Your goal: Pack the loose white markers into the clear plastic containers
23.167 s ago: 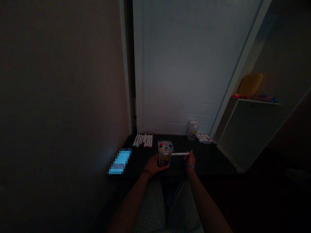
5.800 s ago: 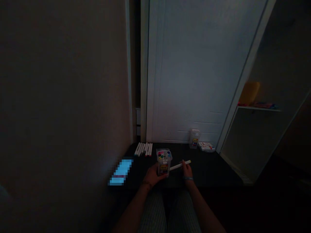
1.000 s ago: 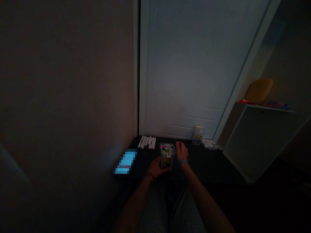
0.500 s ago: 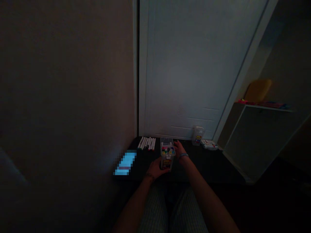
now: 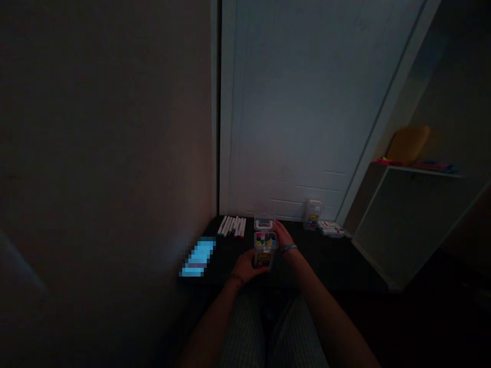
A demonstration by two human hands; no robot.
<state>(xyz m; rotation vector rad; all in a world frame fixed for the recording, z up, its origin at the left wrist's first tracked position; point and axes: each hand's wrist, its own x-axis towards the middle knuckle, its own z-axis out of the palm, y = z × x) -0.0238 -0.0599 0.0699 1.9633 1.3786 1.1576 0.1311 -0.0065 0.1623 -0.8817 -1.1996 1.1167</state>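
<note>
My left hand (image 5: 247, 266) is wrapped round the lower left side and front of a clear plastic marker box (image 5: 264, 255) with a label on its front. Colored marker ends (image 5: 266, 239) show in the box's top opening. Behind that opening is the clear lid (image 5: 264, 221); whether it is still joined to the box I cannot tell. At the lid's right edge, my right hand (image 5: 283, 236) grips it with the fingers, which are partly hidden. To the left lie several white markers (image 5: 231, 226) in a row on the dark table (image 5: 326, 260).
A second clear box (image 5: 313, 214) with a label stands at the back right, by the white panel (image 5: 287, 128). Beside it is a pack of white markers (image 5: 331, 229). A glowing, pixelated screen (image 5: 198, 258) lies at the table's left edge. A cabinet (image 5: 406, 214) stands to the right.
The lid has swung or moved back and up from the box opening, with my right hand at its edge. My left hand stays on the box.
</note>
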